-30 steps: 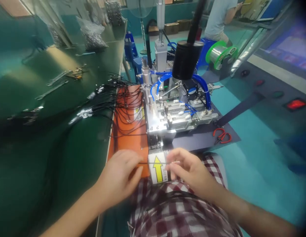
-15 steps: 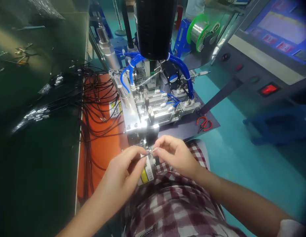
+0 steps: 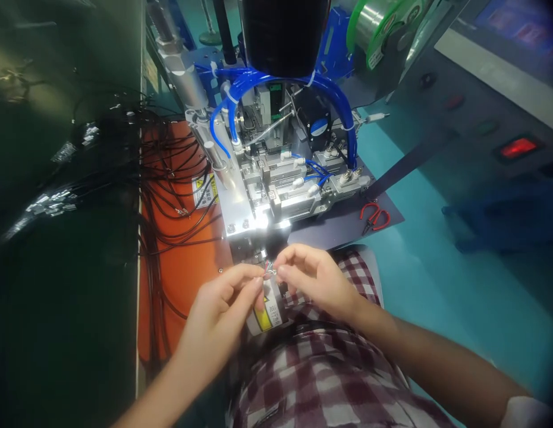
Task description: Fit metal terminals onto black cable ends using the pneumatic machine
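Left hand (image 3: 223, 302) pinching thin coloured wires (image 3: 269, 269) between thumb and fingertip. Right hand (image 3: 323, 279) bringing bent thumb and forefinger to wires' other side; whether gripping, cannot tell. Wires sitting between both hands' fingertips. From wires: metal machine (image 3: 294, 199) standing at twelve o'clock, red-handled pliers (image 3: 383, 220) lying at two, black cables (image 3: 157, 279) trailing over orange board (image 3: 200, 255) at ten.

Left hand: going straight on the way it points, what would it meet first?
Most likely the right hand, facing it just past the thin coloured wires that the left hand pinches; depth there is unclear.
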Motion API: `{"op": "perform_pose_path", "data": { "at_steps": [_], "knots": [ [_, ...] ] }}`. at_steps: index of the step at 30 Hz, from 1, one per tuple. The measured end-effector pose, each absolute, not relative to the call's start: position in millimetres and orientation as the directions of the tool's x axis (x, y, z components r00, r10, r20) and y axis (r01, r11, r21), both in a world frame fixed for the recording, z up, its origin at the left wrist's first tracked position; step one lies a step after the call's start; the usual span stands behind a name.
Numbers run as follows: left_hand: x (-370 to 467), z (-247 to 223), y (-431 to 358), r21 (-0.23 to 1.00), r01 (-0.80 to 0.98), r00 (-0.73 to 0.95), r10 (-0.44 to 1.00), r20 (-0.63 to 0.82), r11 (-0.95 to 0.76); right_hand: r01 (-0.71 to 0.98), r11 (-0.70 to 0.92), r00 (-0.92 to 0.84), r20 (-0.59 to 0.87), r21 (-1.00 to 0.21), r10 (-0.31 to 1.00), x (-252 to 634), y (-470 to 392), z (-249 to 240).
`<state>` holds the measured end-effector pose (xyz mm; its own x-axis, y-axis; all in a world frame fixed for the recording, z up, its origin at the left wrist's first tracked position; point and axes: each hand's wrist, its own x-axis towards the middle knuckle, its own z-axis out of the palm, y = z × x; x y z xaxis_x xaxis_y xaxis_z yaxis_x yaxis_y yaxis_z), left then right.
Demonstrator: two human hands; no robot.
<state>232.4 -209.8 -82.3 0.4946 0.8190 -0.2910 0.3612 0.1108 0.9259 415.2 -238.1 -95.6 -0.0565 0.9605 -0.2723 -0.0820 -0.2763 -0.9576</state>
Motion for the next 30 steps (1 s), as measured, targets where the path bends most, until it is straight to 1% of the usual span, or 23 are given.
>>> {"op": "perform_pose_path", "data": {
  "at_steps": [2, 4, 5, 6, 7, 8, 9, 10, 13, 16, 18, 22, 27, 30],
  "knots": [
    [231.4, -79.2, -210.5, 0.919, 0.39, 0.525, 0.807, -0.27, 0.055, -0.054, -0.257, -0.039, -0.256, -0.965, 0.966, 411.7, -238.8, -95.8],
    [221.7, -74.9, -202.0, 0.886, 0.459, 0.564, 0.794, -0.226, -0.073, -0.042, -0.263, -0.038, -0.261, -0.964, 0.965, 408.3, -239.9, -95.6],
    [212.3, -72.6, -193.1, 0.842, 0.516, 0.555, 0.81, -0.191, -0.155, -0.043, -0.272, -0.047, -0.27, -0.961, 0.962, 406.9, -240.5, -95.5],
    [199.9, -70.5, -181.3, 0.77, 0.599, 0.507, 0.848, -0.155, -0.218, -0.049, -0.282, -0.061, -0.279, -0.958, 0.958, 405.9, -241.1, -95.5],
    [185.1, -68.7, -167.1, 0.667, 0.7, 0.399, 0.914, -0.069, -0.255, -0.055, -0.29, -0.074, -0.286, -0.955, 0.955, 405.3, -241.7, -95.6],
    [169.0, -67.8, -151.7, 0.522, 0.826, 0.254, 0.967, -0.003, -0.215, -0.062, -0.294, -0.08, -0.289, -0.954, 0.954, 405.0, -242.3, -96.0],
    [152.9, -68.0, -136.0, 0.373, 0.924, 0.07, 0.996, 0.06, -0.087, -0.065, -0.295, -0.079, -0.29, -0.953, 0.954, 404.9, -242.9, -96.7],
    [138.2, -69.8, -121.1, 0.317, 0.949, -0.029, 0.996, 0.087, 0.0, -0.062, -0.295, -0.077, -0.29, -0.954, 0.954, 405.0, -243.4, -97.5],
    [112.9, -85.1, -86.8, 0.291, 0.947, -0.17, 0.98, 0.099, 0.134, -0.041, -0.301, -0.07, -0.298, -0.953, 0.952, 405.3, -245.0, -100.4],
    [117.1, -104.6, -70.3, 0.321, 0.93, -0.223, 0.969, 0.11, 0.178, -0.026, -0.315, -0.081, -0.312, -0.949, 0.946, 404.9, -246.7, -101.6],
    [126.9, -111.2, -65.9, 0.332, 0.926, -0.231, 0.966, 0.118, 0.181, -0.027, -0.32, -0.081, -0.317, -0.947, 0.945, 404.1, -247.7, -101.4],
    [141.4, -110.1, -63.9, 0.338, 0.925, -0.228, 0.966, 0.123, 0.176, -0.026, -0.33, -0.089, -0.327, -0.944, 0.941, 402.2, -249.3, -100.7],
    [145.0, -110.2, -61.3, 0.363, 0.917, -0.218, 0.971, 0.1, 0.168, -0.035, -0.341, -0.096, -0.337, -0.939, 0.937, 400.1, -250.4, -101.2],
    [144.4, -100.4, -61.9, 0.352, 0.925, -0.183, 0.979, 0.088, 0.141, -0.051, -0.343, -0.107, -0.336, -0.938, 0.936, 398.8, -249.3, -100.5]
  ]
}}
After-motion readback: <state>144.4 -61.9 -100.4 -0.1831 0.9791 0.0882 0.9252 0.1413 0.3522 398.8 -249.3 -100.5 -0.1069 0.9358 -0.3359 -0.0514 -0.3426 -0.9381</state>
